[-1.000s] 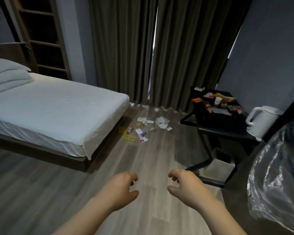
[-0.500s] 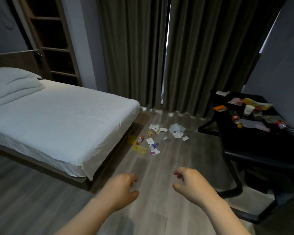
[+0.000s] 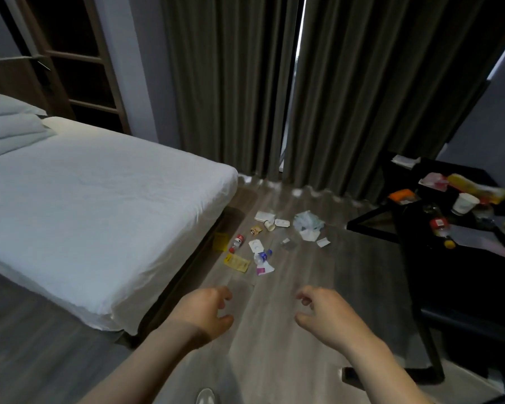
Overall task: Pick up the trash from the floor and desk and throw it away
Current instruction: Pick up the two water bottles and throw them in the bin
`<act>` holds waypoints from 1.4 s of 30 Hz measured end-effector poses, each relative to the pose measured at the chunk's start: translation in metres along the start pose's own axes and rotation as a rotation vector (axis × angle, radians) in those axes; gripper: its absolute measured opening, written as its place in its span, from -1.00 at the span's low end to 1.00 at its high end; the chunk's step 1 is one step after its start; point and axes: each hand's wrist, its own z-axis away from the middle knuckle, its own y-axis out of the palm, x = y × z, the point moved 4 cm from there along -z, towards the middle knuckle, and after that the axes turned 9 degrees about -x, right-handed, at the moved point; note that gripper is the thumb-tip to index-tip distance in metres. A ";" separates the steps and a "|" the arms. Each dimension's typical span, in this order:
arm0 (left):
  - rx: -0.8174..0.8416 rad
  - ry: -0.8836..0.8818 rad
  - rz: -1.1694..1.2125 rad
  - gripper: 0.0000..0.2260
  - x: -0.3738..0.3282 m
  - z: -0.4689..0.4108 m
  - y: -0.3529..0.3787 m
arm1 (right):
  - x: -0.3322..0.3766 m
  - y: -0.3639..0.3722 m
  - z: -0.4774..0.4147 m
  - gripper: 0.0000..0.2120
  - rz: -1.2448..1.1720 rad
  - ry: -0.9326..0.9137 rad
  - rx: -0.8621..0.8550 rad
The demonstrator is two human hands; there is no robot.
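Much trash [image 3: 263, 243] on wood floor [image 3: 274, 330] btwn bed [image 3: 99, 205] & black desk [image 3: 464, 272].

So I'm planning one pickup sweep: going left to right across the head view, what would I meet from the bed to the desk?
bed → red-labelled bottle → small paper cup → crumpled pale bag → white scrap → black desk
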 end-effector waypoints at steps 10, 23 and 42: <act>-0.002 0.073 -0.012 -0.63 0.073 -0.174 -0.058 | 0.046 0.004 -0.176 -0.59 0.003 0.085 0.019; -0.007 0.083 -0.013 -0.68 0.118 -0.321 -0.079 | 0.055 0.021 -0.333 -0.61 -0.051 0.122 0.080; 0.103 -0.095 -0.018 -0.67 0.123 -0.618 -0.059 | -0.063 0.028 -0.645 -0.64 -0.105 0.184 0.175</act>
